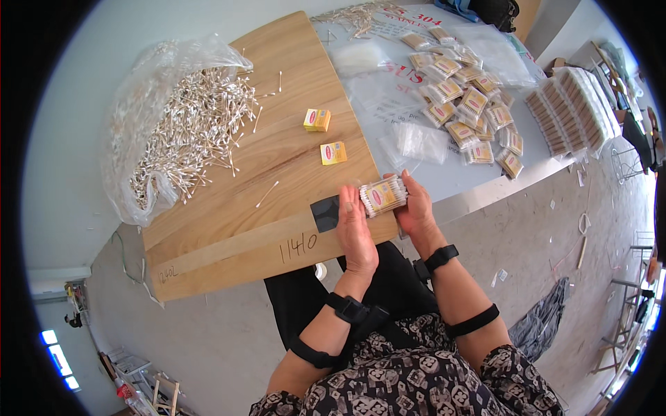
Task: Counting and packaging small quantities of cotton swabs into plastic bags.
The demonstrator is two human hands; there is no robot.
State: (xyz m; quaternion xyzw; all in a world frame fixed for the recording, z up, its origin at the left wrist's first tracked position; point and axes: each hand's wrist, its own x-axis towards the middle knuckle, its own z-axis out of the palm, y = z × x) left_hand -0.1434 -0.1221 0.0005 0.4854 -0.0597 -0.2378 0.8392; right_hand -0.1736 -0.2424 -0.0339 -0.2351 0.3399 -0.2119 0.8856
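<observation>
Between my two hands, over the table's near right corner, is a small bundle of cotton swabs (pixel 383 196) with a yellow label card in it. My left hand (pixel 355 232) presses its straight fingers against the swab tips at the left end. At the other end, my right hand (pixel 416 208) grips the bundle with thumb and fingers. A dark flat patch (pixel 325 214) lies on the wood beside my left hand. Farther up the table are a stack of yellow label cards (pixel 317 120) and a smaller lot of such cards (pixel 334 153). One loose cotton swab (pixel 267 194) lies nearer the front edge.
A big clear plastic bag (pixel 125 159) spills loose cotton swabs (pixel 198 128) on the left. On the grey sheet-covered table (pixel 458 191) at right lie several bagged swab packs (pixel 472 104), clear plastic bags (pixel 420 142) and stacked rows of packs (pixel 565 111). A dark plastic sheet (pixel 544 319) lies on the floor.
</observation>
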